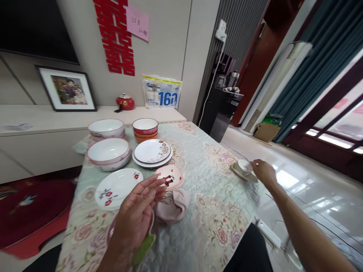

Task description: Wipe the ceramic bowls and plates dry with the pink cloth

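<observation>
My left hand (138,211) is held up with its fingers stretched out and nothing in it. It partly covers a pinkish bowl (152,223) and a green cloth-like piece (144,249). Beside it lie a crumpled pale pink cloth (172,206), a pink-rimmed dish with a red-and-black figure (173,176) and a stack of flowered white plates (119,187). Far to the right, my right hand (263,173) has its fingers closed at the edge of a small white bowl (244,165). That bowl sits with other small ware on an oblong dish (251,177) at the table's right edge.
Stacked large white bowls (109,151), red and orange bowls (145,128) and brown-patterned plates (152,151) stand along the back left of the flowered tablecloth (215,204). Behind are a cabinet top (110,113) and a plastic pack (162,92). A power strip (268,233) lies on the floor.
</observation>
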`<action>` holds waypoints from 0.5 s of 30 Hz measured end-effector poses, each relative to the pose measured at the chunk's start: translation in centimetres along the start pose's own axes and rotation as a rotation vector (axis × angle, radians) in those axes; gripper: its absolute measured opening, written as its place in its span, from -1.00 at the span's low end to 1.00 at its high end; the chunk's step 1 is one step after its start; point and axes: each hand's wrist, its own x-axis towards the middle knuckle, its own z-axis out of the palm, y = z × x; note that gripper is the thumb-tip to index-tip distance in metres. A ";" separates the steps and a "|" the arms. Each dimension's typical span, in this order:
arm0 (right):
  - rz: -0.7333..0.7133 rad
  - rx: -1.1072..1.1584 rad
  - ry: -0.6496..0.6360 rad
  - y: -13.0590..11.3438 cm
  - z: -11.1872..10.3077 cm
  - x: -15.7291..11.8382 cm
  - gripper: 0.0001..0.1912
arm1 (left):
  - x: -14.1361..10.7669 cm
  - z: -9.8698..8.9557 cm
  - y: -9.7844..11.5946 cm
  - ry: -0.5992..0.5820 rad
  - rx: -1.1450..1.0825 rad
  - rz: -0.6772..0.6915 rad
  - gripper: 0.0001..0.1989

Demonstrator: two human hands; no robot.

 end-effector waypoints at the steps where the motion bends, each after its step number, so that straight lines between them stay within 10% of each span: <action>1: -0.028 0.007 0.026 -0.8 -0.4 -0.6 -0.61 | 0.1 -0.2 0.2 0.019 -0.021 0.045 -0.54; 7: -0.438 0.283 0.021 -8.6 -0.8 -8.3 -0.66 | 0.6 -1.5 1.6 0.195 -0.056 0.342 -0.67; 15: -0.977 0.659 -0.425 -19.9 1.1 -22.2 -0.76 | 1.1 -2.9 2.4 0.393 0.066 0.513 -0.77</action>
